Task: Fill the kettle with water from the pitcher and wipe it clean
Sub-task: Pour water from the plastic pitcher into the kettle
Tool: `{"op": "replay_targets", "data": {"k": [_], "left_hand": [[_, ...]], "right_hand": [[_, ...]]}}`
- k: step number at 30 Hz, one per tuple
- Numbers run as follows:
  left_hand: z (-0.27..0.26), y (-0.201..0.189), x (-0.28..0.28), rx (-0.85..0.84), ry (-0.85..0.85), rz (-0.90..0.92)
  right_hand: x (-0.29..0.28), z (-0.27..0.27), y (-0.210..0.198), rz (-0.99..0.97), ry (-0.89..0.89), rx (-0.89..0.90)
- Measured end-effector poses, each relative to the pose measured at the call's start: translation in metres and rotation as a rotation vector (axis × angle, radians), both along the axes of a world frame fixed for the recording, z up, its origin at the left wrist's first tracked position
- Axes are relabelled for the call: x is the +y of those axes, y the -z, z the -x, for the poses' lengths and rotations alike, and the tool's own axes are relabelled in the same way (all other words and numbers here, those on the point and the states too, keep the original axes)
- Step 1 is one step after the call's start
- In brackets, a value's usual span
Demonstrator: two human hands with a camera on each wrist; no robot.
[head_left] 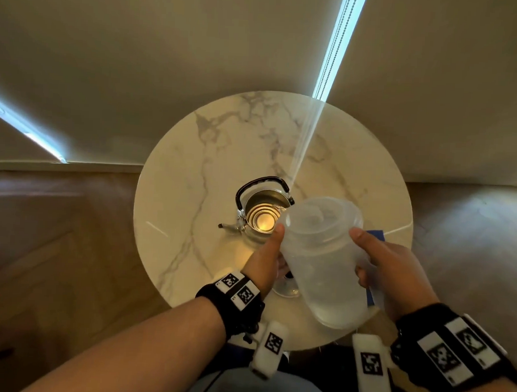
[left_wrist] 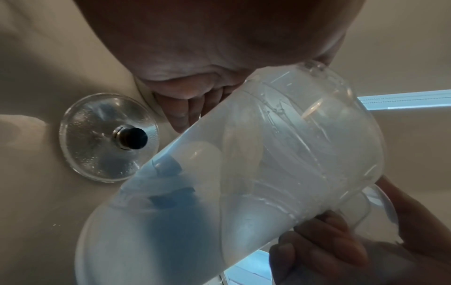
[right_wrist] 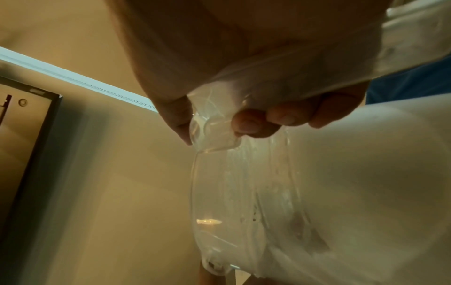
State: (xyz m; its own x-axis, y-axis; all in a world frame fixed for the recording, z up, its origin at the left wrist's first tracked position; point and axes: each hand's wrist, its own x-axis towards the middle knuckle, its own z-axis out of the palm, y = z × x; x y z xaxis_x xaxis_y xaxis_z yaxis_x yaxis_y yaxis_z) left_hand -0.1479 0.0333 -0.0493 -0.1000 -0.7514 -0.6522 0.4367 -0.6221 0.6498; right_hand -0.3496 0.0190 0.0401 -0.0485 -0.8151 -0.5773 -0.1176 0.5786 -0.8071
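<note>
Pitcher (head_left: 322, 258), tilted spout-first over the open kettle (head_left: 261, 215) on the table (head_left: 193, 163). Right hand (head_left: 396, 270) wraps its handle; left hand (head_left: 266, 261) cups its side, apparently steadying the pour.

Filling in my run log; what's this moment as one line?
pitcher tilted, spout over open kettle | right hand grips handle | left hand steadies its side | lid off, on table | blue cloth untouched
</note>
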Motion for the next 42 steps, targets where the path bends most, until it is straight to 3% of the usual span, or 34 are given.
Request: {"op": "replay_targets", "data": {"k": [11,30,42], "left_hand": [[0.002,0.001,0.006,-0.094,-0.051,-0.068],[-0.003,-0.004,-0.001,-0.18,0.018,-0.032],[-0.092,0.035,0.064,-0.463,0.125,0.006]], "right_hand": [[-0.019,-0.006,0.001,-0.045,-0.099,0.144],[-0.068,-0.006,-0.02,0.018,-0.309,0.368],[-0.111,-0.007,-0.027,0.036,-0.461,0.481]]}}
